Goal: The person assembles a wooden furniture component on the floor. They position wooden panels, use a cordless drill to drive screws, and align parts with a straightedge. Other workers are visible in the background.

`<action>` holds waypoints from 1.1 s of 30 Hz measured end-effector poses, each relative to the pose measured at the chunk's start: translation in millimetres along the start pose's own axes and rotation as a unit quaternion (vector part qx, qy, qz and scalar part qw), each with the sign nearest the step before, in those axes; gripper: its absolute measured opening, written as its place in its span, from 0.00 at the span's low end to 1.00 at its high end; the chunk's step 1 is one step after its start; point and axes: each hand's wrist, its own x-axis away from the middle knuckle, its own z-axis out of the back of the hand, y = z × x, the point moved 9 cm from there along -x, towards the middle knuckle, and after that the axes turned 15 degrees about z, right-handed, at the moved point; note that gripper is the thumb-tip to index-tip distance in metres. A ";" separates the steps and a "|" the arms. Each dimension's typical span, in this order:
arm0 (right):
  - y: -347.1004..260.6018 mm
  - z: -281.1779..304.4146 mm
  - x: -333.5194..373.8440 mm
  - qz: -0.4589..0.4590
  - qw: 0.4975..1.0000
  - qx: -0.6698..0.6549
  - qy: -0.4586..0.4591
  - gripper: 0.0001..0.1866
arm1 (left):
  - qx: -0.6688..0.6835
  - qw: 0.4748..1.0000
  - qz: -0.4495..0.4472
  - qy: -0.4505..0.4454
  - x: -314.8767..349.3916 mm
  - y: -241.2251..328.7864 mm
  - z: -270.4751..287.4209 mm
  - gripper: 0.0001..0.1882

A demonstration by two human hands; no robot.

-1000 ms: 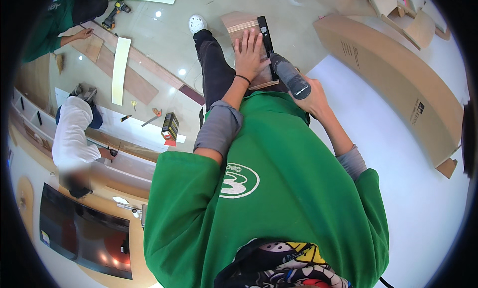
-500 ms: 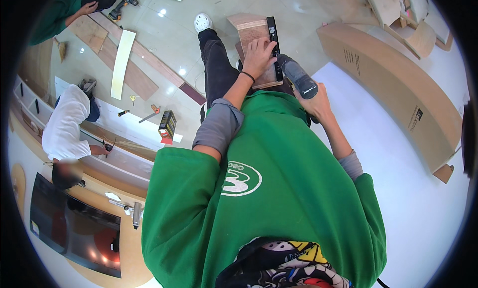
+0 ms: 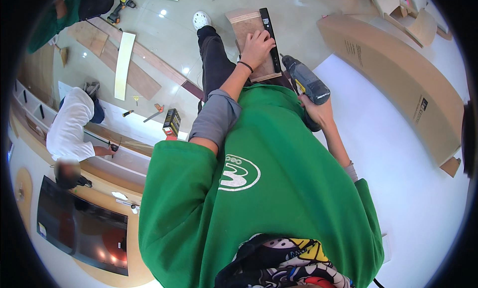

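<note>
Head view. A small plywood board (image 3: 249, 41) is seen resting on the person's raised thigh, near the top centre of the picture. A black bar (image 3: 269, 36), long and narrow, lies along the board's right edge. The left hand (image 3: 256, 46) is laid flat on top of both, fingers spread and pressed down, so that board and bar are clamped against the leg; nothing is pinched. A cordless drill (image 3: 306, 83) is held in the right hand (image 3: 316, 111), which is closed around the grip, just beside the board's near right corner. The drill's front end is pointed toward the board; whether the tip touches the wood cannot be told.

The board is judged to be stiff, light and not fragile, with a smooth face that may slide on fabric; downward pressure near its middle is therefore advised. The drill is judged heavier toward its body and is best taken at the handle.

To the left, a person in a white top (image 3: 72, 131) is bent over a long shelf unit (image 3: 114, 161). Loose planks (image 3: 124, 64) lie on the glossy floor (image 3: 169, 34). A curved wooden panel (image 3: 398, 83) stands at the right.
</note>
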 end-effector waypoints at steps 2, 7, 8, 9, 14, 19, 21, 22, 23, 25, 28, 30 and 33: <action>-5.3 3.0 10.8 -0.024 0.999 0.029 -0.032 0.14 | 0.006 1.000 -0.009 0.011 -5.5 -1.7 0.3 0.06; -3.1 -4.8 13.9 0.006 0.998 0.058 -0.036 0.16 | -0.017 0.998 -0.062 0.011 -6.1 7.5 5.9 0.07; -0.9 -8.1 13.0 0.013 0.997 0.060 -0.037 0.17 | -0.028 0.997 -0.067 0.003 -4.7 9.6 6.0 0.07; 1.1 -11.3 12.3 0.020 0.997 0.062 -0.039 0.18 | -0.039 0.997 -0.072 -0.005 -3.1 11.9 6.0 0.07; -0.4 -18.9 8.6 0.058 0.995 0.080 -0.026 0.18 | -0.052 0.997 -0.057 -0.008 -2.4 12.0 1.8 0.07; 7.7 -19.9 7.0 0.062 0.995 0.075 -0.016 0.19 | -0.042 0.998 -0.053 -0.005 -4.2 11.5 1.4 0.06; 8.2 -19.1 6.3 0.068 0.995 0.067 -0.014 0.19 | -0.041 0.998 -0.050 -0.016 -4.8 12.8 0.4 0.06; 8.5 -18.9 6.1 0.073 0.994 0.075 -0.013 0.20 | -0.041 0.998 -0.048 -0.021 -5.0 13.1 0.3 0.06; 8.8 -18.8 5.8 0.079 0.993 0.082 -0.013 0.20 | -0.039 0.998 -0.047 -0.022 -5.8 13.8 0.7 0.06; 6.1 -19.0 3.0 0.089 0.989 0.119 -0.024 0.21 | -0.035 0.998 -0.045 -0.023 -6.6 14.5 0.4 0.06; -8.7 -18.8 -9.9 0.111 0.968 0.209 -0.082 0.23 | -0.036 0.998 -0.044 -0.028 -4.8 12.8 -1.0 0.07; -21.6 -17.2 -22.5 0.131 0.940 0.277 -0.150 0.25 | -0.038 0.998 -0.048 -0.028 -4.8 10.6 -1.3 0.07; -37.0 -10.6 -33.8 0.164 0.913 0.316 -0.200 0.25 | -0.028 0.998 -0.053 -0.026 -6.7 13.7 -1.5 0.07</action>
